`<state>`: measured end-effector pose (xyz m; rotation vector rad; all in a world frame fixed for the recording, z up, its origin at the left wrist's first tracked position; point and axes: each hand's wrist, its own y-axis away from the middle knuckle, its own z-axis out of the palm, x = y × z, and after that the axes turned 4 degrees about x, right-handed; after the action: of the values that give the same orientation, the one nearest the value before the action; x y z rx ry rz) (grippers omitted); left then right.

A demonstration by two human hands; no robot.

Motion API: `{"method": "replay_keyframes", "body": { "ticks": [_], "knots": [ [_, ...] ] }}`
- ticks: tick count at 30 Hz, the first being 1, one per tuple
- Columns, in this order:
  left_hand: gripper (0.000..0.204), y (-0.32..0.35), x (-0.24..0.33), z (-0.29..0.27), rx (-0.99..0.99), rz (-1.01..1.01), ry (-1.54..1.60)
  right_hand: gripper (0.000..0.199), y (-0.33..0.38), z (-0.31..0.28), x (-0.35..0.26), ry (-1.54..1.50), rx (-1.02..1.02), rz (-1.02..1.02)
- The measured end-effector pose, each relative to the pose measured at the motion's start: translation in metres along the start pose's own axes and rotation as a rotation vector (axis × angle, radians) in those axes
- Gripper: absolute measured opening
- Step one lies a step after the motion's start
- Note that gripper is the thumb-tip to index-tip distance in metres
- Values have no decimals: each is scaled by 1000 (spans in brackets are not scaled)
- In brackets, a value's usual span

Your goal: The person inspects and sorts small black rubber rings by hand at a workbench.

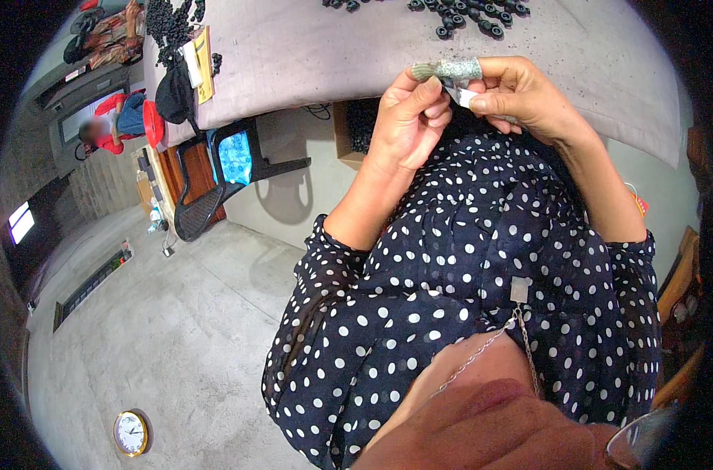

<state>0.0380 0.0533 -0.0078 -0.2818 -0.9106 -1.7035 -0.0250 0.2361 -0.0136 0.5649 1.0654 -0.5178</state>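
Little white-and-grey bit: this scrap (463, 97) shows a pale, flat-looking face with some darker grey beside it; our fingers cover the rest, so we can't say what it is.
Its spot: at the near edge of the cloth-covered table (309, 63), between our two hands, touching the right thumb tip and just under the wrapped index fingers.
Right hand: ours (521, 98) is pinched narrow on the bit, a speckled grey wrap (460, 69) round the index finger.
Left hand: ours (413, 117) is curled narrow, thumb up by the green ribbed cover (424, 72) on its index; can't tell if it's gripping too.
Black parts: knobbly round ones (460, 20) lie on the table beyond our hands, plus a heap (167, 30) toward its left end.
Chair: black frame (185, 211), blue cushion (233, 157), by the table's near side.
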Motion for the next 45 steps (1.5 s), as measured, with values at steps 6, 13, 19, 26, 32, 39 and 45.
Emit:
{"method": "replay_keyframes", "body": {
  "ticks": [6, 13, 19, 26, 32, 39, 45],
  "knots": [
    [14, 0, 1, 0, 8, 20, -26, 28, -1, 1, 1, -17, 17, -7],
    [18, -1, 2, -2, -33, 66, -69, 28, 0, 0, 0, -14, 9, 1],
    [20, 0, 2, -3, -37, 99, -118, 28, 0, -1, 2, -50, -10, 10],
    [18, -1, 3, -3, -73, 79, -114, 27, -2, -6, 5, -94, -11, 50],
    [20, -3, 4, -6, -98, 70, -133, 28, 0, -4, 2, -107, -38, 34],
    [20, -3, 6, -4, -87, 75, -164, 28, 1, -5, -1, -71, -60, 16],
    [20, -4, 3, -7, -123, -13, -39, 26, -3, -7, 3, -88, -57, 54]
  ]
}}
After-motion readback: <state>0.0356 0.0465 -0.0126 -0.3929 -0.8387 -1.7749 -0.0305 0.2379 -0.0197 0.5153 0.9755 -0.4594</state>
